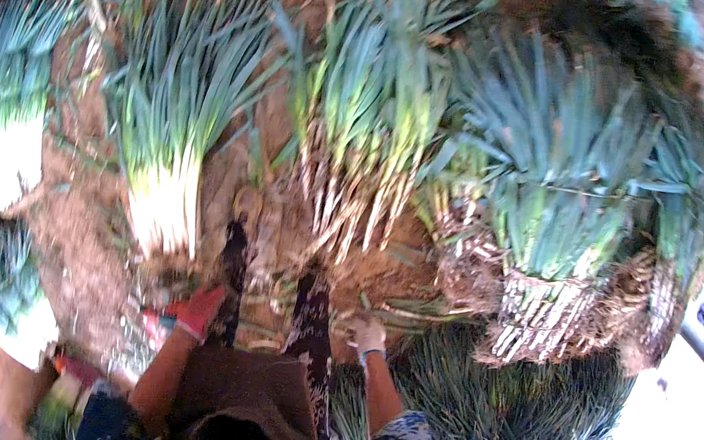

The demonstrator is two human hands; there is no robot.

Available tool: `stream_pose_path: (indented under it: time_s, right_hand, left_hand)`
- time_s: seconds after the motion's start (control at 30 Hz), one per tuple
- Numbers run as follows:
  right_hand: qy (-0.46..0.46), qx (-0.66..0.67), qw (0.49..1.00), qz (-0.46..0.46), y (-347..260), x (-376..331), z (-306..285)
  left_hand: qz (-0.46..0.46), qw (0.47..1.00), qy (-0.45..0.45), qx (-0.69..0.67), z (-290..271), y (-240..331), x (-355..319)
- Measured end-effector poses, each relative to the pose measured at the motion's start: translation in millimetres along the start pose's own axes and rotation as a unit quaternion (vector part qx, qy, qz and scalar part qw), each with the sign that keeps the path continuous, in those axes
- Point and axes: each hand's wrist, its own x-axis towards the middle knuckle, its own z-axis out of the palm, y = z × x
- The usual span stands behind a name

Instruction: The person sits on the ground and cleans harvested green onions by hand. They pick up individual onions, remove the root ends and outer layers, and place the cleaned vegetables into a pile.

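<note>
My left hand (pixel 198 311), in a red glove, is beside my left leg. Its fingers are blurred, and whether they grip anything is unclear. A small red and white thing (pixel 154 327) lies right against it. To the right of my legs, my right hand (pixel 365 334) wears a white glove; its fingers look slightly apart with nothing visible between them. Ahead of my left foot lies a pile of leeks (pixel 173 155) with clean white stems. Straight ahead, looser leeks (pixel 368 121) still have brownish, dirty stems, and their lower ends are near my feet.
Large tied leek bundles (pixel 555 215) with soil-covered roots stand at the right. Dark green leek tops (pixel 496 418) spread below them. Cleaned bundles (pixel 4 119) and another bundle (pixel 9 295) lie at the far left. Leaf scraps (pixel 421 309) litter the bare soil (pixel 81 242).
</note>
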Motion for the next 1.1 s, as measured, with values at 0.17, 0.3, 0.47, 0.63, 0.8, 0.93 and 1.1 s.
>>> stream_pose_path:
  time_s: [0.17,0.3,0.47,0.63,0.8,0.93,1.1]
  right_hand:
    - [0.085,-0.196,0.938,-0.274,-116.7,-52.7,44.4]
    - [0.131,-0.189,0.939,-0.254,-146.7,-78.1,26.0]
    - [0.247,-0.172,0.925,-0.232,-125.8,-80.8,-43.2]
    - [0.306,-0.114,0.941,-0.087,-90.5,-54.0,-141.2]
    - [0.452,0.026,0.876,-0.165,-93.3,-68.3,-269.0]
    - [0.552,0.152,0.808,-0.137,-45.5,-27.5,-371.2]
    - [0.467,0.378,0.781,-0.168,-47.5,11.1,-435.6]
  left_hand:
    - [-0.066,0.99,0.065,-0.108,-53.2,-12.1,6.5]
    - [-0.13,0.949,0.111,-0.265,-86.9,115.7,-27.3]
    - [-0.037,0.952,0.114,-0.283,-65.0,175.6,-21.9]
    - [-0.011,0.972,0.06,-0.227,22.4,227.1,6.7]
    - [-0.043,0.969,-0.02,-0.242,152.0,281.6,23.3]
    - [-0.015,0.972,-0.121,-0.2,245.9,345.4,43.6]
    - [0.134,0.969,-0.152,-0.143,320.6,447.8,74.8]
